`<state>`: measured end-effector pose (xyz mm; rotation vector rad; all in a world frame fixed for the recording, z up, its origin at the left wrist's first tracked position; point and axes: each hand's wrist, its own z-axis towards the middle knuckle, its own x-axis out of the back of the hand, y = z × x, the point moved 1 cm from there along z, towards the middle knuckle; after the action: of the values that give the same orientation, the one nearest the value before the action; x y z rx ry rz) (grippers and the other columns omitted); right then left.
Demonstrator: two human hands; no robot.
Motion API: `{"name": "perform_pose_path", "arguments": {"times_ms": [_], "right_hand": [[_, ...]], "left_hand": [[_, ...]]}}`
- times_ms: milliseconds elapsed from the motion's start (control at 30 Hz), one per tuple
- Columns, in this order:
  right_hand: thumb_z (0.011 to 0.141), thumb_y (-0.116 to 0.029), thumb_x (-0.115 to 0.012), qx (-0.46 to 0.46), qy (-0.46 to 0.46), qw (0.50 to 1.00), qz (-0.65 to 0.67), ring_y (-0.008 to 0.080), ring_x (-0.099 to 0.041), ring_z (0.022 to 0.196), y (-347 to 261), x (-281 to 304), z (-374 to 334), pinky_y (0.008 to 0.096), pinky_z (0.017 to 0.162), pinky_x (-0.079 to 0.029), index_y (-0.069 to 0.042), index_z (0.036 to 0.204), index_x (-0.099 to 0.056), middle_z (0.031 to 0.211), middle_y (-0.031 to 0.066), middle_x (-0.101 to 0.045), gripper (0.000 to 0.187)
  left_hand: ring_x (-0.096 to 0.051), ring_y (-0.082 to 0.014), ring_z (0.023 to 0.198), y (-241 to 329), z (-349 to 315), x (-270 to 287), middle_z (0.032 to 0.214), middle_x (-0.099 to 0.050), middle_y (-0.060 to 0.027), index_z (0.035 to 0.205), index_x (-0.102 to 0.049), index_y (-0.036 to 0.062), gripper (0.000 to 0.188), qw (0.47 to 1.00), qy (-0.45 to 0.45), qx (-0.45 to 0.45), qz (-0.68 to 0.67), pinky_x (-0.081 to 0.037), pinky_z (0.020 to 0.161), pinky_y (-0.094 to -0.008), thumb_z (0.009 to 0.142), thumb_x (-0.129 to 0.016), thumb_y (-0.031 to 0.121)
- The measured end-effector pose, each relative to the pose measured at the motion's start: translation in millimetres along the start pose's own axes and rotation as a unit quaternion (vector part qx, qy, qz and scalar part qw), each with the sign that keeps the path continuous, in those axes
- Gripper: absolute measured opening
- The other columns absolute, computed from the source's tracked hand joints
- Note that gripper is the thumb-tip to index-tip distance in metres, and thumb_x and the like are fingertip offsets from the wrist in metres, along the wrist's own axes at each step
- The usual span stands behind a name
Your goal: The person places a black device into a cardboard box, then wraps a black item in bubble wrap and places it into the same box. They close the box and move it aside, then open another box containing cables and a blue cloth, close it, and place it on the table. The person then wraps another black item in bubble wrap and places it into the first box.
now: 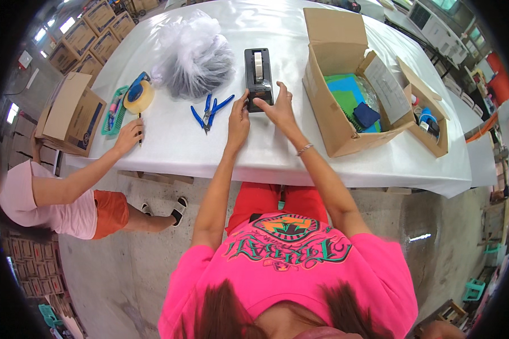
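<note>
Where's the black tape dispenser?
Head view, upper middle: the dispenser is right of the blue cutters, its near end between left hand and right hand.

Smooth plastic tape dispenser (260, 88), matt cardboard box (321, 116)

wkshop or whse-type place: stacked ctns (79, 38), bare concrete flr (150, 257), lg white-covered work tbl (175, 148).

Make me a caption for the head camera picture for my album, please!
Left fingers and right fingers at a black tape dispenser, between blue-handled tools and an open cardboard box.
</note>
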<state>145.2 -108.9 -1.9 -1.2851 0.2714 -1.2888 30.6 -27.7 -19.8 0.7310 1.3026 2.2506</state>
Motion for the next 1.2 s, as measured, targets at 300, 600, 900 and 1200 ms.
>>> {"name": "perform_pose_path", "arguments": {"times_ms": [300,600,900,1200], "right_hand": [[0.069,-0.022,-0.08,0.01,0.066,0.992,0.106,0.0361,-0.046,0.116,-12.8,-26.3,-23.0,0.0425,0.095,-0.042,-0.005,0.133,-0.033,0.12,0.0214,-0.045,0.081],[0.068,-0.022,-0.078,-0.024,0.052,0.996,0.063,0.0374,-0.052,0.11,-22.3,-0.5,-38.6,0.0426,0.094,-0.043,-0.001,0.127,-0.038,0.118,0.021,-0.05,0.075],[0.065,-0.025,-0.083,0.007,0.024,0.995,0.093,0.0375,-0.049,0.115,-8.6,34.6,-95.2,0.0416,0.098,-0.04,0.003,0.128,-0.035,0.122,0.0242,-0.047,0.083],[0.067,-0.028,-0.085,-0.108,0.024,0.988,0.11,0.0192,-0.064,0.086,-54.0,83.7,-73.8,0.0303,0.073,-0.05,-0.003,0.113,-0.052,0.093,0.0089,-0.065,0.062]], "left_hand": [[-0.054,-0.0229,0.117,-6.8,-2.8,13.0,0.126,-0.054,-0.0124,0.136,-0.05,0.0079,0.056,0.996,-0.03,0.012,-0.08,-0.04,0.102,-0.0326,0.084,-0.039,-0.012],[-0.059,-0.0165,0.101,-2.0,-7.3,15.0,0.111,-0.059,-0.0072,0.121,-0.06,0.0063,0.032,0.996,-0.032,0.017,-0.075,-0.046,0.089,-0.0285,0.09,-0.053,0.002],[-0.059,-0.0134,0.089,-0.2,-14.9,11.2,0.101,-0.06,-0.0048,0.115,-0.06,0.0053,0.025,0.995,0.007,0.016,-0.093,-0.047,0.082,-0.0273,0.09,-0.061,0.008],[-0.057,-0.0141,0.092,-13.2,-1.4,23.3,0.103,-0.056,-0.0065,0.13,-0.045,0.0073,0.039,0.961,0.082,0.119,-0.236,-0.047,0.079,-0.0293,0.099,-0.049,0.03]]}}
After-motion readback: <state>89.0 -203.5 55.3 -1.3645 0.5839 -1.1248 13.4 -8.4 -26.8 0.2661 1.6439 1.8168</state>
